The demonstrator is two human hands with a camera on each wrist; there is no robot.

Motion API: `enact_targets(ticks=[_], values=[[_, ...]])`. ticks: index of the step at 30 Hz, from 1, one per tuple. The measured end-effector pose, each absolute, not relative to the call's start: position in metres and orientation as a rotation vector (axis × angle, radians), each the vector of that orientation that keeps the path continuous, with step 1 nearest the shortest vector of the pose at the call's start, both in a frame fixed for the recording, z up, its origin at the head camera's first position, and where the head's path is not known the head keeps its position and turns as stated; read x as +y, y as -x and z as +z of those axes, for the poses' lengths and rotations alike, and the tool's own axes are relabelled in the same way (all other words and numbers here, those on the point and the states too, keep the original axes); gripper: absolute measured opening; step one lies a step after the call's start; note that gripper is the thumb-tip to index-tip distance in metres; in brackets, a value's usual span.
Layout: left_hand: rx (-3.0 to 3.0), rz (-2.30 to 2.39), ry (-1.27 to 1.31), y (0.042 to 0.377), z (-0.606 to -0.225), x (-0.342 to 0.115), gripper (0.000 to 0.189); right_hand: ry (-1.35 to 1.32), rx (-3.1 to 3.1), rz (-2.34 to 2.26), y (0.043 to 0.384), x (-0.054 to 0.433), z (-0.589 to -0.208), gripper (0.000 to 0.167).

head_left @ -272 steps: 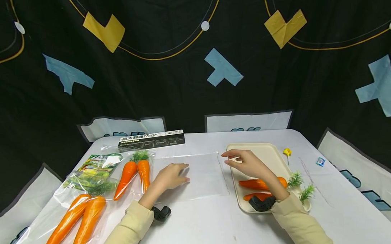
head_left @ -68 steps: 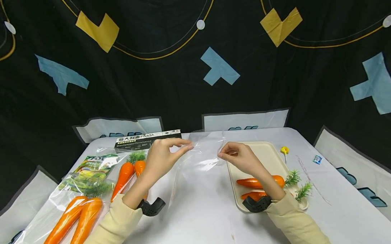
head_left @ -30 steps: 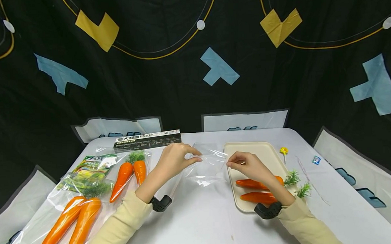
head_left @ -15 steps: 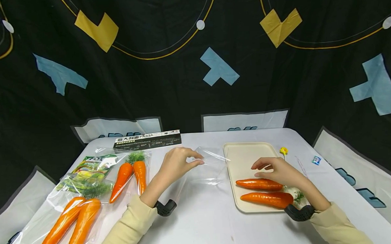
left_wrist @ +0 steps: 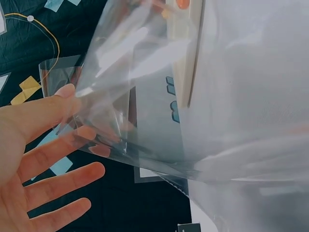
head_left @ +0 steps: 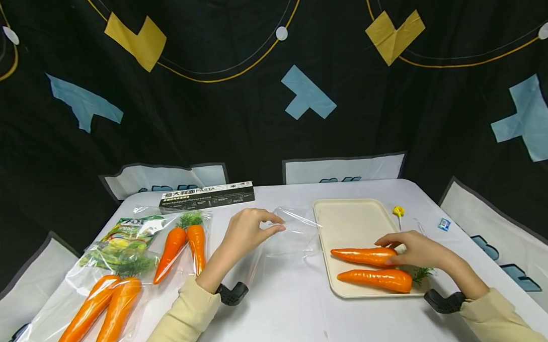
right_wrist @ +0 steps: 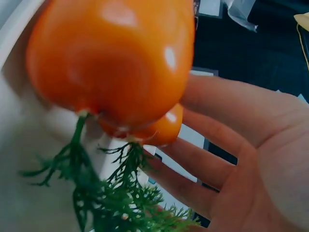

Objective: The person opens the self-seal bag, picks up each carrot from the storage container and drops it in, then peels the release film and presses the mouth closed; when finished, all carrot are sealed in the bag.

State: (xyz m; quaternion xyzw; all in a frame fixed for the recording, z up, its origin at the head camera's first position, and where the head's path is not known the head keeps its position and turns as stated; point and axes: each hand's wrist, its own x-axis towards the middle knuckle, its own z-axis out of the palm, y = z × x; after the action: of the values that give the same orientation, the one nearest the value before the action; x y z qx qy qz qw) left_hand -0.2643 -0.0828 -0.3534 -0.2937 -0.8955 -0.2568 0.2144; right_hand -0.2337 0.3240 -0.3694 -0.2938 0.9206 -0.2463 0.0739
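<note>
In the head view my left hand [head_left: 250, 231] pinches the edge of a clear plastic bag [head_left: 292, 238] between thumb and forefinger, above the middle of the table. The left wrist view shows the bag [left_wrist: 159, 111] hanging open from the fingertips, the other fingers spread. Over a cream tray [head_left: 348, 216] my right hand [head_left: 414, 250] grips the thick end of the farther carrot [head_left: 358, 256]. Its thumb lies on the near side, its fingers on the far side. A second carrot [head_left: 373, 280] lies nearer in the tray, its green top partly behind the wrist.
At left lie bagged carrots [head_left: 120, 309], two more carrots [head_left: 196, 244] under film and a green vegetable packet [head_left: 133, 234]. A black pasta box [head_left: 207, 196] stands at the back. Right of the tray are a yellow flower pick [head_left: 398, 212] and a small blue packet [head_left: 444, 224].
My right hand has let go of the bag's right side, moved right and down over the tray, and taken hold of the farther carrot. The left hand keeps the bag, slightly lower.
</note>
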Motion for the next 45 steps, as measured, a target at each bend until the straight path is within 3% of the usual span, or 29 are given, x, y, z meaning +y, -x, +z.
enact_targets(ticks=[15, 32, 45], values=[[-2.468, -0.750, 0.762, 0.261, -0.355, -0.080, 0.010, 0.968, 2.977, -0.739, 0.236, 0.324, -0.364, 0.040], [-2.491, -0.759, 0.773, 0.262, -0.358, -0.079, 0.010, 1.082, 3.066, -0.813, 0.234, 0.272, -0.350, 0.042], [-2.528, -0.706, 0.791, 0.259, -0.357, -0.076, 0.007, 1.020, 2.982, -0.920, 0.242, 0.219, -0.348, 0.039]])
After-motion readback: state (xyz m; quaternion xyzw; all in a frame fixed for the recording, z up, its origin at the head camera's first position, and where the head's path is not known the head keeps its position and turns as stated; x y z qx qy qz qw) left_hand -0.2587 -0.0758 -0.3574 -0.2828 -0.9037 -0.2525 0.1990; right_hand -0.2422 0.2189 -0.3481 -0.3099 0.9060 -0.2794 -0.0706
